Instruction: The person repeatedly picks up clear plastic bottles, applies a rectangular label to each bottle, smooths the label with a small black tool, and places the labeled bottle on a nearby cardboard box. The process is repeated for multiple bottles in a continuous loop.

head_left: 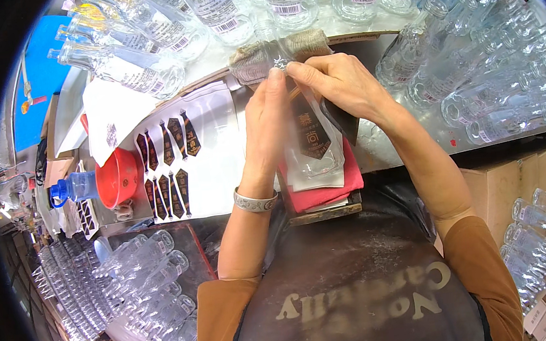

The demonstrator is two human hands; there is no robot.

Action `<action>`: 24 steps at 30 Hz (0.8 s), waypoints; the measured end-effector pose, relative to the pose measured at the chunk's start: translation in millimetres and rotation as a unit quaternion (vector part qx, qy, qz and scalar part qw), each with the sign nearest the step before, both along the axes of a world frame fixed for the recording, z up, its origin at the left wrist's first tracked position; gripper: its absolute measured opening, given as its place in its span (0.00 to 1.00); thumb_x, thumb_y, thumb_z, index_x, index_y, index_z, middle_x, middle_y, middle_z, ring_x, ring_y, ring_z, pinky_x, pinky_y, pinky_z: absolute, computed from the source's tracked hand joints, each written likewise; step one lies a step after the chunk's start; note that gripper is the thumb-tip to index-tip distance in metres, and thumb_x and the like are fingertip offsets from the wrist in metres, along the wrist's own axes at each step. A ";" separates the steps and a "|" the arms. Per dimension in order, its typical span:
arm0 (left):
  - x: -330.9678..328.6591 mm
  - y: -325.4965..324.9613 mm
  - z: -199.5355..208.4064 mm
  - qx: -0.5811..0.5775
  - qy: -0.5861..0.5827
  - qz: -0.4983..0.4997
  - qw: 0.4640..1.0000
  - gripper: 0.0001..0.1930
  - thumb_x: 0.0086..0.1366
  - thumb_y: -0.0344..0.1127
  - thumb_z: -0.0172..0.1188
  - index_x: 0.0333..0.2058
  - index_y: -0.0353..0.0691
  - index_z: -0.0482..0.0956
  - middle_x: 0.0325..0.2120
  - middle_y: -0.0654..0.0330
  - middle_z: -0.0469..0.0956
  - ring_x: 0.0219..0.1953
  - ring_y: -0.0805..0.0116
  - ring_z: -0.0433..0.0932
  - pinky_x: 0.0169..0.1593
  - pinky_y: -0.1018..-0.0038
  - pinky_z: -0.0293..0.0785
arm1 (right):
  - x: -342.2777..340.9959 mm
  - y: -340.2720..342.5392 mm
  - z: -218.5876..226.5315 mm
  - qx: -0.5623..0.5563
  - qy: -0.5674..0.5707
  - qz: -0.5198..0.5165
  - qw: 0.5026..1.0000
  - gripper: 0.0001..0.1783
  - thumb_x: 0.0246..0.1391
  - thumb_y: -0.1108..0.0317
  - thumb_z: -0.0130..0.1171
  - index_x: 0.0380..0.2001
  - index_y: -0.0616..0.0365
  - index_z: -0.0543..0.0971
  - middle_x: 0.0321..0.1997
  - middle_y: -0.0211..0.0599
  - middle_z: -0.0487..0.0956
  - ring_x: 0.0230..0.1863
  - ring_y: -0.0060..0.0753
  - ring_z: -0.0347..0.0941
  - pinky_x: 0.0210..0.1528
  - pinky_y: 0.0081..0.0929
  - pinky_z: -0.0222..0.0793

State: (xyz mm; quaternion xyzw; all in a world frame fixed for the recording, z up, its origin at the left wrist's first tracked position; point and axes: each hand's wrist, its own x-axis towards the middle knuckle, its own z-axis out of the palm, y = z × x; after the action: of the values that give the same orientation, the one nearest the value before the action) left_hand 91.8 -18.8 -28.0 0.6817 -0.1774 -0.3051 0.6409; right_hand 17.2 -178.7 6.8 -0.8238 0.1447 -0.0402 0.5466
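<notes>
Pointing away lengthwise, neck foremost: clear bottle (313, 130)

The middle bottle (317, 166) was clear, and its tie-shaped sticker (310, 124) was black with gold marks. On the left, more stickers (178, 138) were black and gold on a white sheet (217, 133). The bowl (118, 179) was red, and the far-left board (44, 81) was blue. The near apron (353, 248) was dark brown with pale letters (364, 303). The sleeves (482, 265) were orange-brown, and the silver bracelet (256, 202) had dark swirls.
</notes>
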 end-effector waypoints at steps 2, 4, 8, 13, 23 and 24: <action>-5.8 -3.3 5.2 -0.028 0.016 0.008 0.999 0.31 0.77 0.58 0.41 0.51 0.30 0.76 0.39 0.56 0.82 0.37 0.72 0.80 0.41 0.76 0.77 | 0.6 -1.0 -2.5 0.008 -0.005 0.002 1.000 0.35 0.61 0.37 0.54 0.28 0.63 0.86 0.25 0.43 0.84 0.30 0.38 0.81 0.37 0.33 0.73; -2.9 -5.0 -6.2 -0.055 0.054 0.028 0.997 0.32 0.77 0.58 0.40 0.50 0.30 0.76 0.38 0.57 0.82 0.35 0.73 0.79 0.40 0.77 0.75 | 2.6 -2.5 -4.6 0.011 -0.010 0.008 1.000 0.35 0.61 0.37 0.53 0.27 0.62 0.86 0.25 0.42 0.84 0.30 0.38 0.82 0.37 0.34 0.73; -5.7 -9.2 -10.9 -0.063 0.008 0.031 0.998 0.32 0.77 0.59 0.38 0.50 0.30 0.75 0.38 0.58 0.82 0.32 0.75 0.77 0.37 0.78 0.73 | 6.9 -4.2 1.8 -0.014 0.019 0.022 0.999 0.36 0.60 0.36 0.51 0.24 0.62 0.86 0.25 0.43 0.84 0.31 0.42 0.82 0.38 0.35 0.74; -19.2 -13.0 6.7 -0.079 -0.006 0.053 0.995 0.30 0.77 0.57 0.41 0.38 0.34 0.79 0.29 0.62 0.79 0.31 0.77 0.74 0.38 0.78 0.70 | 9.1 -0.9 -1.8 -0.048 -0.009 0.014 0.999 0.37 0.63 0.38 0.50 0.17 0.63 0.79 0.17 0.34 0.78 0.24 0.27 0.73 0.33 0.28 0.69; -19.3 -12.1 6.1 -0.083 0.075 0.074 0.991 0.28 0.77 0.56 0.41 0.38 0.33 0.78 0.29 0.60 0.80 0.31 0.76 0.76 0.36 0.78 0.72 | 6.7 -7.9 -7.4 0.041 0.018 0.037 0.998 0.38 0.59 0.34 0.53 0.28 0.64 0.86 0.27 0.41 0.85 0.31 0.36 0.81 0.39 0.32 0.74; -19.4 -12.2 5.7 -0.088 0.065 0.069 0.992 0.28 0.77 0.55 0.41 0.38 0.34 0.78 0.30 0.60 0.80 0.31 0.76 0.76 0.36 0.79 0.72 | 5.4 -9.0 -7.0 0.057 0.016 0.040 0.997 0.38 0.60 0.34 0.53 0.29 0.64 0.86 0.27 0.41 0.85 0.32 0.34 0.81 0.39 0.31 0.74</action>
State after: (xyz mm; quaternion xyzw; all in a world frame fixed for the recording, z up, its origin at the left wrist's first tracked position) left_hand 72.5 -31.0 -22.3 0.6117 -0.1138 -0.2872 0.7283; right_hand 22.6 -187.8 -0.2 -0.7969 0.1226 0.0026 0.5915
